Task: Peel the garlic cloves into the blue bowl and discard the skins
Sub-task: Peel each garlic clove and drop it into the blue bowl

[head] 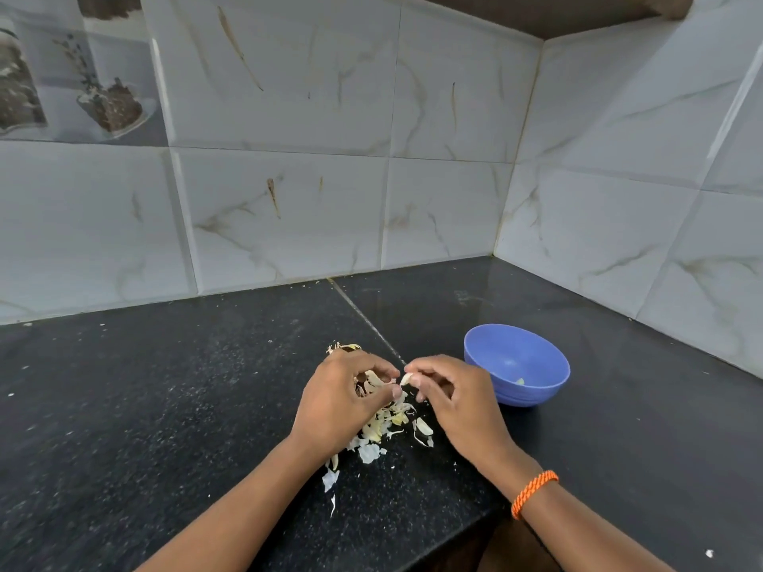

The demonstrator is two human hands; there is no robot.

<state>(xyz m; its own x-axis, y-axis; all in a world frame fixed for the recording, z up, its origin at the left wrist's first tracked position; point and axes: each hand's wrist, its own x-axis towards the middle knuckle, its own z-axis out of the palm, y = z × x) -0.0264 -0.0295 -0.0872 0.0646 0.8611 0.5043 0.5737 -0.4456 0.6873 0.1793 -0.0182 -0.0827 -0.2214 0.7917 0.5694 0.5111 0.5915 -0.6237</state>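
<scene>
Both hands work at the centre of the black counter point(173, 406). The left hand point(342, 398) is curled around a cluster of garlic point(371, 381), skins showing between its fingers. The right hand point(446, 390) pinches one clove point(406, 379) at its fingertips, just beside the left thumb. The blue bowl point(532, 390) stands at three o'clock of the hands, near the right hand; a pale piece point(519, 381) lies inside. Loose skins point(384, 427) are heaped at six o'clock, under the hands.

Assessment: peeling is in progress. Recommended practice: keep the clove gripped firmly, strip the skin over the heap, and move to the bowl only once it is bare, so that no skin goes in.
</scene>
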